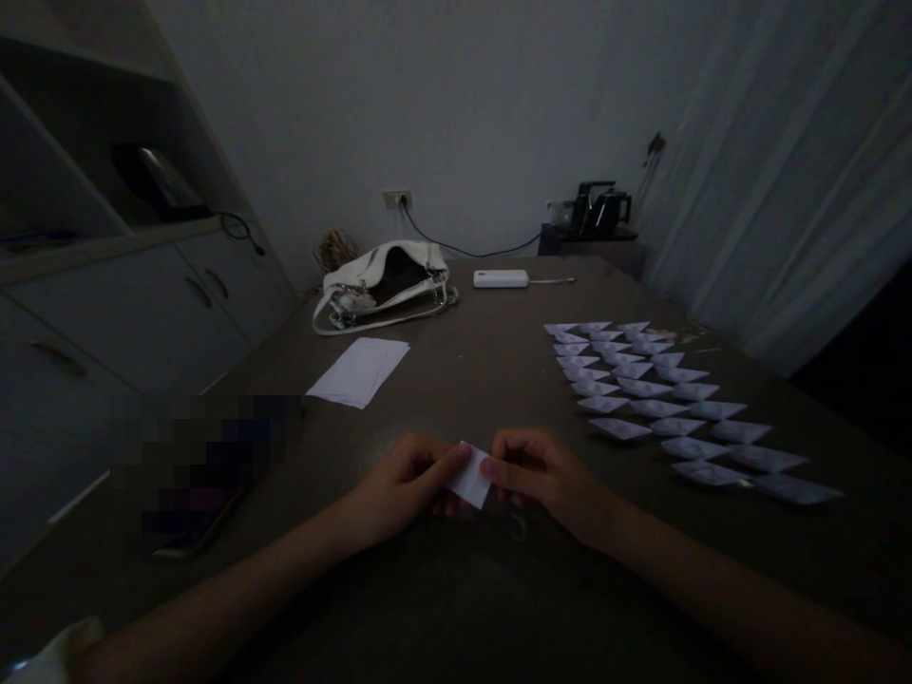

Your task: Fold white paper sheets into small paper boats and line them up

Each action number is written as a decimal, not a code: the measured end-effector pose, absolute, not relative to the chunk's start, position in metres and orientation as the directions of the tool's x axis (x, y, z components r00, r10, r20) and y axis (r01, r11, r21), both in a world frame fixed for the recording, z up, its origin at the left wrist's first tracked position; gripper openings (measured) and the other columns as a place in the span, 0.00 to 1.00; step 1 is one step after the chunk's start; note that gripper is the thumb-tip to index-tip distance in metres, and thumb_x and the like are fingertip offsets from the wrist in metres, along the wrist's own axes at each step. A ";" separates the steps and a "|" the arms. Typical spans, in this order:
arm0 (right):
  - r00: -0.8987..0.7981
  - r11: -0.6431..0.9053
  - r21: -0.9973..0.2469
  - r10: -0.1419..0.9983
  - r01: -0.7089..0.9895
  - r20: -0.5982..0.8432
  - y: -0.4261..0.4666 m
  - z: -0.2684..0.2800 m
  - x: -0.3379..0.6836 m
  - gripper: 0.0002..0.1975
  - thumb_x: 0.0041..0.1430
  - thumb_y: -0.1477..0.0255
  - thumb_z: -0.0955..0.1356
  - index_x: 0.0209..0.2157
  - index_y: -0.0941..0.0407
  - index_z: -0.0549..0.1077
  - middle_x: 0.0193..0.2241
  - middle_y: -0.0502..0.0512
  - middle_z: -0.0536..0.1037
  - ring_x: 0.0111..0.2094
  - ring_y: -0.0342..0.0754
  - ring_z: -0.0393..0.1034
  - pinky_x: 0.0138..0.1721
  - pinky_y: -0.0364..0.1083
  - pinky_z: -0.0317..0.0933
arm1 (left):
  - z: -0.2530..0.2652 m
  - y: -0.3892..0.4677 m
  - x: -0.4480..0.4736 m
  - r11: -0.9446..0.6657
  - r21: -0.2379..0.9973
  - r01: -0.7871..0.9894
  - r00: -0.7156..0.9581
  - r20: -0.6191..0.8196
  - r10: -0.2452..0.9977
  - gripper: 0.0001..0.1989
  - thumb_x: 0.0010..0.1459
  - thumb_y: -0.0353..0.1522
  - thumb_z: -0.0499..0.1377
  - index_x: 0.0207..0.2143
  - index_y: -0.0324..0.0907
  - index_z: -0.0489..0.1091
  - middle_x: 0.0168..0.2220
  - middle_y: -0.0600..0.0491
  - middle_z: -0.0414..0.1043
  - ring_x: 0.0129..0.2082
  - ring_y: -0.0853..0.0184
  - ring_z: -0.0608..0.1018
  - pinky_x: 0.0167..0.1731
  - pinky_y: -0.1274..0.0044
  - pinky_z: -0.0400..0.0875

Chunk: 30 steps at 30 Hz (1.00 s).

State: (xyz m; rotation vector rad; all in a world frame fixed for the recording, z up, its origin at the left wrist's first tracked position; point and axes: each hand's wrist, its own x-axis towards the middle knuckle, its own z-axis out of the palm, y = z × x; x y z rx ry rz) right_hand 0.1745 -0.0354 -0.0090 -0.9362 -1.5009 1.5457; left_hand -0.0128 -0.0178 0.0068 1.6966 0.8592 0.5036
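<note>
A small folded piece of white paper (470,483) is held between my two hands above the near middle of the table. My left hand (413,475) pinches its upper left part, thumb on top and fingers beneath. At its right edge, my right hand (534,467) grips it between thumb and curled fingers. To the right, several folded paper boats (641,388) stand in rows on the table. A stack of white paper sheets (362,370) lies to the left, beyond my left hand.
On the brown table (491,370), a white handbag (389,280) sits at the back left. A white power bank (500,278) with a short cable lies at the back. A phone (203,522), partly blurred, is at the left. A black kettle (609,211) stands behind the table.
</note>
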 end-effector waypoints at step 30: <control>-0.395 -0.012 -0.993 0.918 -0.118 0.036 -0.033 -0.014 0.175 0.18 0.51 0.60 0.70 0.21 0.59 0.64 0.17 0.45 0.65 0.17 0.35 0.56 0.18 0.37 0.49 | 0.004 -0.018 -0.014 -0.105 0.969 0.223 0.630 -0.061 0.774 0.22 0.60 0.44 0.49 0.24 0.36 0.67 0.20 0.55 0.65 0.21 0.74 0.66 0.22 0.82 0.60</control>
